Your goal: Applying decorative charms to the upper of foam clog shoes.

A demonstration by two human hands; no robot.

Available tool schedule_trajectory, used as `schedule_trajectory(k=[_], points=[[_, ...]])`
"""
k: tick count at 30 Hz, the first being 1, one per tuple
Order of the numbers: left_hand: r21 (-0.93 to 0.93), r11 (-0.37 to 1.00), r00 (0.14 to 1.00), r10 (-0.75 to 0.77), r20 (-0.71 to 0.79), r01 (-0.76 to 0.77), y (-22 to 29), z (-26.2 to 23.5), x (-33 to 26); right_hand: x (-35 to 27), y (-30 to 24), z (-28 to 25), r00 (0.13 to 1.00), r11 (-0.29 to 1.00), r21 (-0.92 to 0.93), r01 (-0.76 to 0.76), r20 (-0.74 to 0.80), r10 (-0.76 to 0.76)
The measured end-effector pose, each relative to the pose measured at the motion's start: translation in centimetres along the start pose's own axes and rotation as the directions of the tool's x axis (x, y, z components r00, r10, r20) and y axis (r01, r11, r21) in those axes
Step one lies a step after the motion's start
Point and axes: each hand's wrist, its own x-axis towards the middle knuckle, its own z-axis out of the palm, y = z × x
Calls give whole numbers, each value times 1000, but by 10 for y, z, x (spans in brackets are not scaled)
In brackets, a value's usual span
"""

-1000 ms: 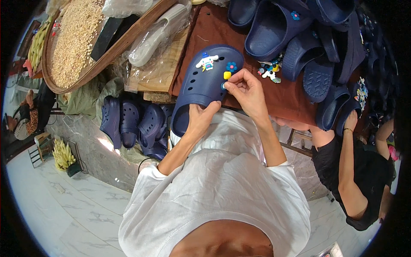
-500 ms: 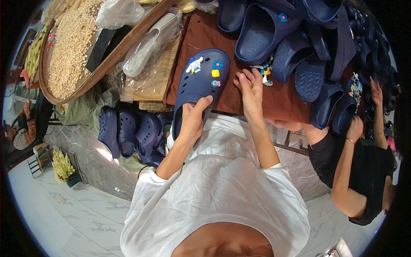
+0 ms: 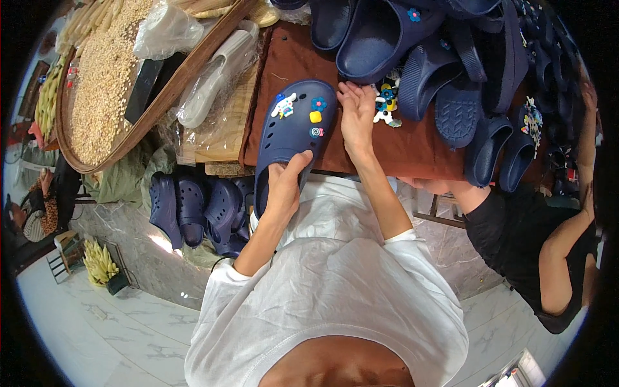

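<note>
"One navy clog point(image 3: 278, 140) is held where?"
"Over the brown cloth point(image 3: 419, 155) edge, gripped by the left hand point(image 3: 287, 184); the right hand point(image 3: 358, 119) is loosely open, apparently empty. Charms point(image 3: 387, 103) are best pinched singly."

Small workshop, perhaps (many navy clogs point(image 3: 291, 137))

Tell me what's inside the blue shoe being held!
The left hand has fingers inside the shoe, thumb outside. The shoe's top covers the fingertips and toe space, so I can't see anything else there.
</note>
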Motion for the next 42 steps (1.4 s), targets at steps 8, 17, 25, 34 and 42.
schedule_trajectory(k=[8,17,25,34,42], points=[[6,1000,1000,14,-22,-14,0,6,1,7,11,-7,994,996,27,83,65,-84],[3,998,998,55,-15,-55,-2,4,2,18,-20,-29,884,343,-852,397,255,-392],[53,998,998,40,39,-43,0,0,2,69,-2,-36,804,275,-833,480,292,-518],[269,939,976,199,89,-216,14,-4,3,84,8,-39,837,221,-840,496,395,-380],[575,801,986,147,79,-165,25,-7,17,61,6,-44,802,169,-816,552,464,-375]])
